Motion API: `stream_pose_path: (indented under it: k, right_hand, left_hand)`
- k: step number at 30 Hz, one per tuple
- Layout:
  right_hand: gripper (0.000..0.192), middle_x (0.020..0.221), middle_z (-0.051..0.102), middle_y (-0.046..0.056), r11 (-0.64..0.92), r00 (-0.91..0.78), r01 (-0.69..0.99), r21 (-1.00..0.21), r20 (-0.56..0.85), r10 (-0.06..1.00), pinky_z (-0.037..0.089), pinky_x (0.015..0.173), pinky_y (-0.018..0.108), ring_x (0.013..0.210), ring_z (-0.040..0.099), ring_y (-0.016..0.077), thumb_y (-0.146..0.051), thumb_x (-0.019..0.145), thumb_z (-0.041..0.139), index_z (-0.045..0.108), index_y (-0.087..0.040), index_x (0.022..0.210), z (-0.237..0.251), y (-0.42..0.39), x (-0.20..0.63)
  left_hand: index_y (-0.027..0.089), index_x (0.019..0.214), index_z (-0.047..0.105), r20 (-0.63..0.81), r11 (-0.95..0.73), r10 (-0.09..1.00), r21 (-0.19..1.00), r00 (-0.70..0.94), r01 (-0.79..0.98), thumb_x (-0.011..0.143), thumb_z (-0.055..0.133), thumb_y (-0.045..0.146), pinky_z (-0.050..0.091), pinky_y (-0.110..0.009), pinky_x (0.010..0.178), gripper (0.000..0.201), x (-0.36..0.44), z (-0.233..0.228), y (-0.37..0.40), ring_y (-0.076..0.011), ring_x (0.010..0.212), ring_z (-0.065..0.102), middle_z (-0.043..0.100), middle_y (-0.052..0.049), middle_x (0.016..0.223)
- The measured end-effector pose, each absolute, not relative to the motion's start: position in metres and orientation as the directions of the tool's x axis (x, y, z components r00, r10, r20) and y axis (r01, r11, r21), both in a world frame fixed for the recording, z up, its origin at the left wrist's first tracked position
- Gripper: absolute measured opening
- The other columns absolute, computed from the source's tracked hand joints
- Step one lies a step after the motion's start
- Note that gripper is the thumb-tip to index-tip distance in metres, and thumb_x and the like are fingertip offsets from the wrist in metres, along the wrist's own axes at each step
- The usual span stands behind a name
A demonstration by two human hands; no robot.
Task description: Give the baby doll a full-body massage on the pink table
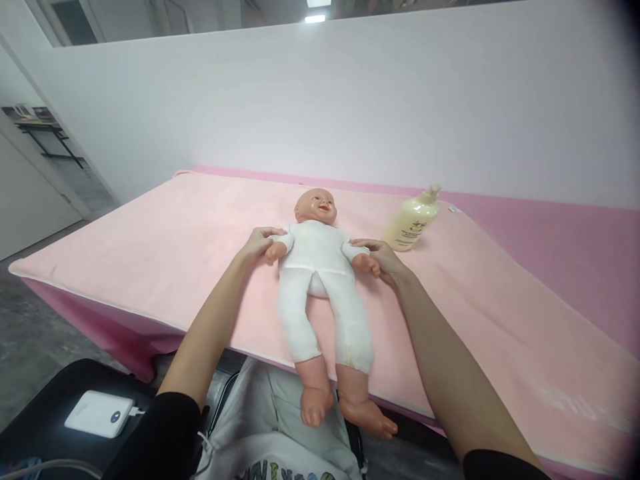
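Observation:
A baby doll point(316, 245) with a white cloth body lies on its back on the pink towel point(210, 233), head toward the wall. Its bare plastic feet hang past the near edge. My left hand point(261, 241) is closed round the doll's arm on the left, thumb on the white sleeve. Round the arm on the right, my right hand point(384, 257) is closed too, its fingers partly hidden by the doll's forearm. A pale yellow pump bottle point(411, 221) with dark print stands tilted in view just beyond my right hand.
A white wall point(320, 107) runs behind the table, over a darker pink cover point(565, 247). On the black chair point(45, 400) at lower left lies a white power bank point(99, 413) with a cable plugged in. My lap is below the table's near edge.

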State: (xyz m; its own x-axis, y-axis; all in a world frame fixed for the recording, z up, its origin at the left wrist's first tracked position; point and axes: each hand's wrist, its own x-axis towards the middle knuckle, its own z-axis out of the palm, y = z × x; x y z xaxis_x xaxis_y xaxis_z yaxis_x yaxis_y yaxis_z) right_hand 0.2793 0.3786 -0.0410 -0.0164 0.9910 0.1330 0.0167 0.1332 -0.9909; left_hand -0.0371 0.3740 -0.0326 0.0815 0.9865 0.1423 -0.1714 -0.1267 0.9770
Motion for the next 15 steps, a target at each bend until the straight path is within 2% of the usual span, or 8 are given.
stream_pose_path:
  k: [3,5,11,13,15]
  right_hand:
    - [0.029,0.067,0.065,0.003,0.036,-0.116,-0.116,-0.993,0.05,0.992,0.044,0.044,0.023,0.052,0.055,0.0102,-0.026,0.053,0.079,0.068,-0.015,0.077,-0.041,0.38,0.278]
    - [0.032,0.063,0.064,0.002,0.004,-0.104,-0.127,-0.992,0.018,0.994,0.041,0.038,0.022,0.046,0.051,0.0098,-0.03,0.053,0.08,0.067,-0.014,0.079,-0.041,0.382,0.276]
    - [0.041,0.061,0.063,0.005,-0.006,0.063,0.024,-1.0,-0.004,0.998,0.033,0.029,0.021,0.041,0.048,0.0091,-0.047,0.059,0.081,0.066,-0.012,0.072,-0.047,0.391,0.265]
    - [0.044,0.059,0.061,0.004,0.008,0.067,0.072,-0.997,0.013,0.998,0.031,0.03,0.022,0.041,0.045,0.009,-0.052,0.059,0.079,0.065,-0.013,0.074,-0.049,0.392,0.263]
    - [0.047,0.06,0.06,0.002,0.059,0.082,0.186,-0.981,0.075,0.994,0.033,0.035,0.023,0.044,0.045,0.0095,-0.055,0.059,0.078,0.064,-0.015,0.077,-0.049,0.389,0.259]
  left_hand:
    - [0.012,0.078,0.07,0.121,-0.11,0.991,0.982,0.059,-0.151,0.052,0.072,0.02,0.047,-0.033,0.07,0.027,-0.028,-0.024,0.366,-0.0205,0.074,0.062,0.067,-0.006,0.075]
    - [0.012,0.077,0.069,0.121,-0.113,0.992,0.983,0.048,-0.144,0.054,0.068,0.02,0.045,-0.031,0.065,0.025,-0.023,-0.021,0.365,-0.0185,0.068,0.059,0.064,-0.005,0.071]
    - [0.014,0.072,0.059,0.072,-0.083,0.994,0.988,-0.085,-0.133,0.065,0.062,0.027,0.044,-0.029,0.058,0.015,-0.023,-0.03,0.38,-0.0171,0.061,0.057,0.059,-0.004,0.066]
    - [0.015,0.078,0.059,0.084,-0.096,0.99,0.99,-0.114,-0.103,0.069,0.064,0.031,0.045,-0.03,0.061,0.02,-0.023,-0.035,0.383,-0.0185,0.067,0.058,0.062,-0.005,0.072]
    - [0.015,0.088,0.058,0.13,-0.129,0.983,0.991,-0.132,0.022,0.069,0.069,0.036,0.046,-0.031,0.064,0.03,-0.023,-0.038,0.382,-0.0202,0.073,0.06,0.064,-0.007,0.082]
